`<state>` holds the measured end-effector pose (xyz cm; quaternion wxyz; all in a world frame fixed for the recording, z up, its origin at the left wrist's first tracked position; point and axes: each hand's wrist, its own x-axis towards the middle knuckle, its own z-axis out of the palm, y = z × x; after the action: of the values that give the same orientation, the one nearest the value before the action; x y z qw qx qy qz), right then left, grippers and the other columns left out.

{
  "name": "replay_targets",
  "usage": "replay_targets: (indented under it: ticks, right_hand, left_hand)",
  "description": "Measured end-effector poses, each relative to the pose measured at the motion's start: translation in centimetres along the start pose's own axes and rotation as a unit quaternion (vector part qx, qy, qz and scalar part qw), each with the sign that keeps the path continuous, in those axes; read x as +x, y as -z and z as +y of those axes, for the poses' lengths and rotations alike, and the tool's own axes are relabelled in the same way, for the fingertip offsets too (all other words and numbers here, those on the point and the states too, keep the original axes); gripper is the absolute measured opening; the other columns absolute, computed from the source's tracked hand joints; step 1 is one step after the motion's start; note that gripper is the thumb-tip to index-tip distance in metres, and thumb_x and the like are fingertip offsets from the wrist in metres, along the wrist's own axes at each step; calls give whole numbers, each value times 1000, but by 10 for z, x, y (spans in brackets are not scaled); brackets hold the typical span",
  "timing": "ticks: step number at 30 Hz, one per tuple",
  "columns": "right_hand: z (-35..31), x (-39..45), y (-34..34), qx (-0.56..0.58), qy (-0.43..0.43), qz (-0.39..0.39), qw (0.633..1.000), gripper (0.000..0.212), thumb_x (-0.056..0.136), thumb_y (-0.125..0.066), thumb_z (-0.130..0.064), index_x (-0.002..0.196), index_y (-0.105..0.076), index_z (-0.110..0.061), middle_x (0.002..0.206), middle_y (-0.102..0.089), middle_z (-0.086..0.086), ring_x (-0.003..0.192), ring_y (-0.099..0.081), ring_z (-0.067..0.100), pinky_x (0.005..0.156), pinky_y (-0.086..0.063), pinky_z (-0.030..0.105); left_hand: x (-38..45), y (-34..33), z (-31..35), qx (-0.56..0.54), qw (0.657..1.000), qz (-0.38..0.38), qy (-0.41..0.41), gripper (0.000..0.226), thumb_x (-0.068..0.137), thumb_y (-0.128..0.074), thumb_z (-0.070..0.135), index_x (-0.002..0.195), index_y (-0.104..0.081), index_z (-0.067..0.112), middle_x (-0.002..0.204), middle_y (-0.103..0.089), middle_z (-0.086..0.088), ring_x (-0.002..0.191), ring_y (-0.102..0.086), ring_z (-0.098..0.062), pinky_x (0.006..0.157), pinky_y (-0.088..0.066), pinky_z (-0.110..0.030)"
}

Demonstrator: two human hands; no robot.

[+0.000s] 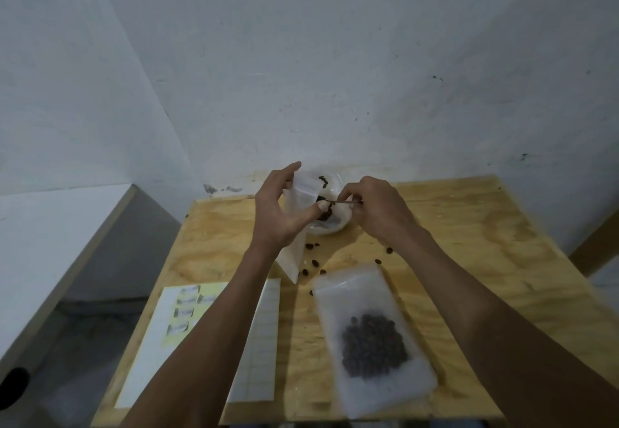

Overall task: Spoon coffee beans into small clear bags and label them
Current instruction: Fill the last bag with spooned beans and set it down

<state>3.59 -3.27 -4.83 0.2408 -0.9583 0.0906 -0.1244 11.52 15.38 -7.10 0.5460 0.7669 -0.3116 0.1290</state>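
My left hand (279,208) holds a small clear bag (303,193) upright by its mouth, above the table near the back edge. My right hand (375,208) pinches a small spoon (338,202) whose tip, carrying dark beans, is at the bag's opening. Behind both sits a white bowl (330,226) with a few coffee beans in it. A filled clear bag (371,337) with a heap of beans lies flat at the front right. A label sheet (187,307) with several written labels lies at the front left, partly under my left forearm.
Several loose beans (313,261) are scattered on the plywood table (469,243) between the bowl and the filled bag. A white wall stands right behind the table. A lower white surface (50,243) runs along the left, with a gap to the floor.
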Motion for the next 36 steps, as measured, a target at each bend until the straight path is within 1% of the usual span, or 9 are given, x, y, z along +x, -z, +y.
replay_targets:
  ticks: [5,13,18,20,23,28,31,33,36]
  right_hand:
    - [2,-3,1,-4,-12,74,997,35,91,-59,-5,112,-76,-27,100,-62,2,89,-64,24,69,-54,36]
    - [2,-9,-3,-59,-50,45,996,42,92,-57,-7,119,-76,-33,107,-65,-1,96,-66,24,68,-49,30]
    - [-4,-4,-4,-35,-103,-9,994,22,93,-68,-31,112,-77,-39,112,-76,-2,90,-70,21,67,-57,31]
    - [-3,1,-3,-46,-111,-18,993,26,93,-65,-27,114,-76,-38,113,-75,-2,90,-70,22,63,-51,30]
    - [-2,4,-1,-50,-106,-13,993,32,92,-63,-20,116,-75,-36,114,-75,-2,96,-69,22,66,-46,28]
    - [0,1,-7,-43,-95,20,994,29,89,-66,-24,114,-77,-36,111,-76,-3,98,-70,21,73,-52,29]
    - [2,-1,-15,-54,-91,21,994,25,91,-67,-28,112,-77,-37,111,-76,-5,99,-69,19,76,-54,30]
    - [4,-2,-16,-44,-78,4,996,22,92,-68,-29,111,-78,-35,109,-76,-6,99,-69,18,79,-56,33]
    - [6,0,-13,-31,-63,-43,997,17,93,-68,-31,107,-78,-33,109,-75,-3,97,-67,20,72,-50,31]
  left_hand:
    - [-2,0,0,16,1000,11,-11,84,72,-81,61,138,-59,12,120,-64,-2,112,-62,-18,93,-55,-46]
    - [-1,4,3,94,991,-26,-90,90,70,-82,59,139,-56,6,117,-61,-6,107,-59,-20,91,-52,-38]
    - [2,-1,11,103,988,-50,-107,97,68,-82,63,141,-55,6,121,-60,-6,111,-58,-17,94,-49,-27]
    - [5,-3,14,117,984,-73,-115,102,67,-81,68,143,-53,6,125,-59,-6,113,-57,-15,95,-47,-22]
    - [6,-3,14,136,979,-95,-119,107,65,-80,71,145,-51,7,129,-57,-5,115,-56,-15,96,-47,-22]
    - [7,1,11,147,978,-99,-112,109,63,-81,70,146,-50,8,128,-56,-3,114,-55,-11,96,-39,-12]
    - [5,2,10,140,980,-88,-108,107,64,-81,70,145,-51,7,129,-57,-3,115,-55,-12,97,-42,-14]
    - [4,1,11,135,982,-82,-106,107,64,-82,69,145,-51,7,129,-57,-4,116,-56,-13,98,-43,-17]
    - [3,-3,13,137,981,-84,-111,108,64,-82,69,146,-50,6,130,-57,-5,116,-55,-13,99,-40,-13]
